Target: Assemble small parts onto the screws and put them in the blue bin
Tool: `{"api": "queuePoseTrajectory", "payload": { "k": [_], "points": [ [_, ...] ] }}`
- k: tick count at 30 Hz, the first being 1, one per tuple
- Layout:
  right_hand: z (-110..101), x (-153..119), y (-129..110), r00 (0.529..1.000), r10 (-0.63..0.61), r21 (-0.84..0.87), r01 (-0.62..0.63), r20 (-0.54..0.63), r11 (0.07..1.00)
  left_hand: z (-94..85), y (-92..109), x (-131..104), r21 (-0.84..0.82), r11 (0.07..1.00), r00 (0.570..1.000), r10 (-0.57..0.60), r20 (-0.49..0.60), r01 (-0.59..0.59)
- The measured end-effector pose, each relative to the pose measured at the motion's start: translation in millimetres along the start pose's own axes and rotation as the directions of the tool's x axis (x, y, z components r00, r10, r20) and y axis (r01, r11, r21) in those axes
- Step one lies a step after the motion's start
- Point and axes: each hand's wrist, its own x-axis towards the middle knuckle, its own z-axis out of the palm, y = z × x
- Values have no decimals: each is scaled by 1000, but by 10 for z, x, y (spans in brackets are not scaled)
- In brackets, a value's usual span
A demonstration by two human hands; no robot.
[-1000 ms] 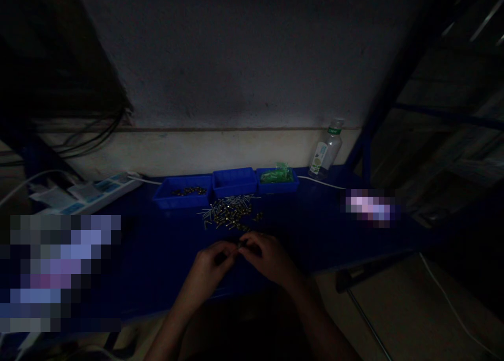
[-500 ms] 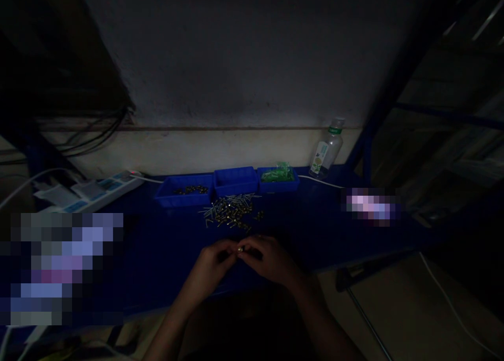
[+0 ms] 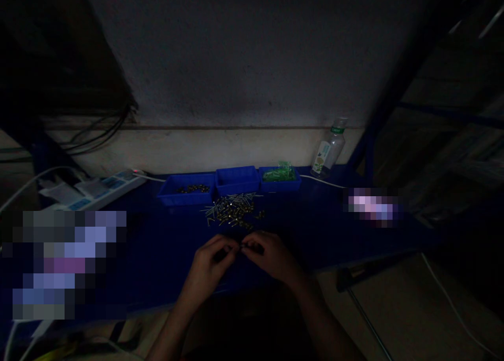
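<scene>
My left hand and my right hand meet fingertip to fingertip above the near edge of the blue table. Both are closed in a pinch around something small between them; in this dim light its kind does not show. Just beyond the fingers lies a loose pile of brass-coloured and silver metal pieces, some long and thin like screws or pins. A blue tray behind the pile on the left holds small dark brass pieces. The middle blue tray shows nothing inside.
A third blue tray holds green plastic packets. Behind it, a clear bottle leans against the wall. At left is a white power strip with plugs and cables. Blurred-out bright patches cover both sides of the table.
The shiny brass piece seen at my fingertips earlier is now mostly hidden, and my fingers have shifted slightly around it. The whole view has moved a little.
</scene>
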Motion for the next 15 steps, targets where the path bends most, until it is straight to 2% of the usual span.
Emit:
{"api": "queuePoseTrajectory", "payload": {
  "k": [5, 10, 15],
  "points": [
    [27, 1, -9, 999, -13, -111, 18, 48, 994, 25, 9, -7, 33, 999, 999, 21, 39, -22],
    [25, 3, 9, 1000, 7, -54, -7, -11, 999, 33, 13, -4, 40, 999, 1000, -6, 5, 6],
    [14, 4, 16, 999, 1, -8, -2, -53, 1000, 27, 35, 3, 30, 999, 999, -28, 41, 27]
  ]
}}
